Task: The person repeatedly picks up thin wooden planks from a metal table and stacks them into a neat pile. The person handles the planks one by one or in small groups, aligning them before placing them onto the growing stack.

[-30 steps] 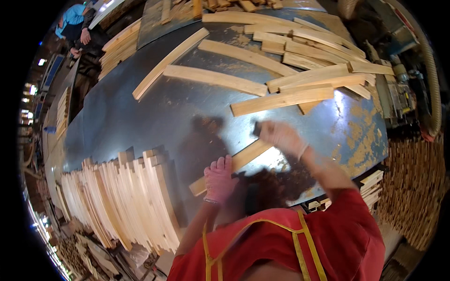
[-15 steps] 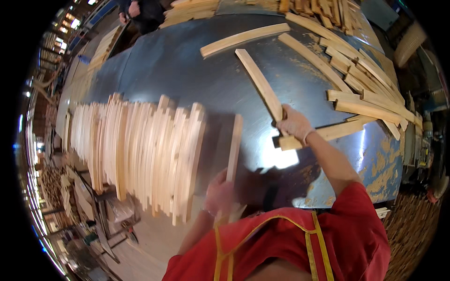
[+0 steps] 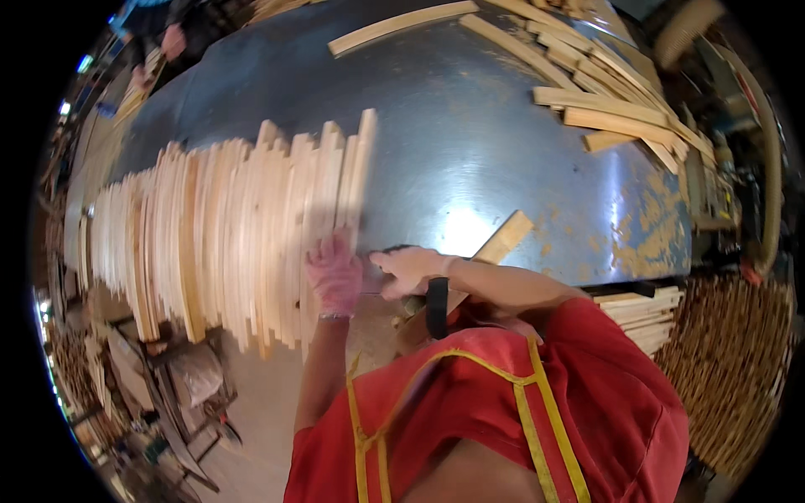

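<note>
My left hand point(image 3: 334, 272), in a pink glove, lies against the right end of a long row of pale wooden strips point(image 3: 243, 226) standing side by side on the dark metal table. Its fingers are slightly spread over the last strips. Close beside it on the right is my right hand point(image 3: 411, 267), gloved in a paler colour, pointing left with thumb and forefinger apart; I see no strip in it. Under my right forearm a wooden piece point(image 3: 506, 236) lies slanted, its lower part mostly hidden by the arm. A black strap point(image 3: 437, 308) hangs by the right wrist.
A loose heap of wooden pieces point(image 3: 616, 109) covers the table's far right, near patches of sawdust point(image 3: 650, 222). A single curved piece point(image 3: 402, 27) lies at the far side. Another person's hand point(image 3: 173, 40) shows at the far left. Stacked wood point(image 3: 721, 369) stands at lower right.
Both hands have come together at the row's right end. The strip from my left hand now appears to stand in the row. My right hand has let go of its wooden piece. The view has shifted.
</note>
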Available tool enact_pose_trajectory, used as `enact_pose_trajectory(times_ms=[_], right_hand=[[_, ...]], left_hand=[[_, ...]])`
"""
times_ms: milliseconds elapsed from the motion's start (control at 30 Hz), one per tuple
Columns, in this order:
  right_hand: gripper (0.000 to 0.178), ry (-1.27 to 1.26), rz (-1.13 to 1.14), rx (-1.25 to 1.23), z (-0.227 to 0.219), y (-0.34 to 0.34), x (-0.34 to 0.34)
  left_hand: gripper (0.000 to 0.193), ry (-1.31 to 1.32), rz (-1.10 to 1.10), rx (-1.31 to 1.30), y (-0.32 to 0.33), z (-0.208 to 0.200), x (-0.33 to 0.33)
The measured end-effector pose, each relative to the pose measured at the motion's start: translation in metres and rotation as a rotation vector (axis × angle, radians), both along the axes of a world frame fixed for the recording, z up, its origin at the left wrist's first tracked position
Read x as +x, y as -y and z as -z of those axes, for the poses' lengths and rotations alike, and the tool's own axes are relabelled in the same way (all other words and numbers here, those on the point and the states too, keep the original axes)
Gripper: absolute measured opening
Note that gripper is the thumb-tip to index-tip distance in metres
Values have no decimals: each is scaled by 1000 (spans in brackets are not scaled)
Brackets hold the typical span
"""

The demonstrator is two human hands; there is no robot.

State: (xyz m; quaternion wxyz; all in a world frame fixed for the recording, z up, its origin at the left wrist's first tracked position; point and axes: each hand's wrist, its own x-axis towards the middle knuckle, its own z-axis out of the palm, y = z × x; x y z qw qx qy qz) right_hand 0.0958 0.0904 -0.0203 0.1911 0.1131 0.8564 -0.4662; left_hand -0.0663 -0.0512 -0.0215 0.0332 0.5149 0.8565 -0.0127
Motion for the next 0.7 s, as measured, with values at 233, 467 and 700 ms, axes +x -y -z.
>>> enact_pose_trajectory(times_ms=[233,467,700], right_hand=[[39,-125,-97,729,19,-65,183],[71,-114,332,950,-23,-234,146],[69,231,643,1040,-10,-452,216]], left_hand=[[77,-72,76,164,-21,7,36],[89,425,175,-20,-96,2,116],[91,181,194,-133,-194,16,130]])
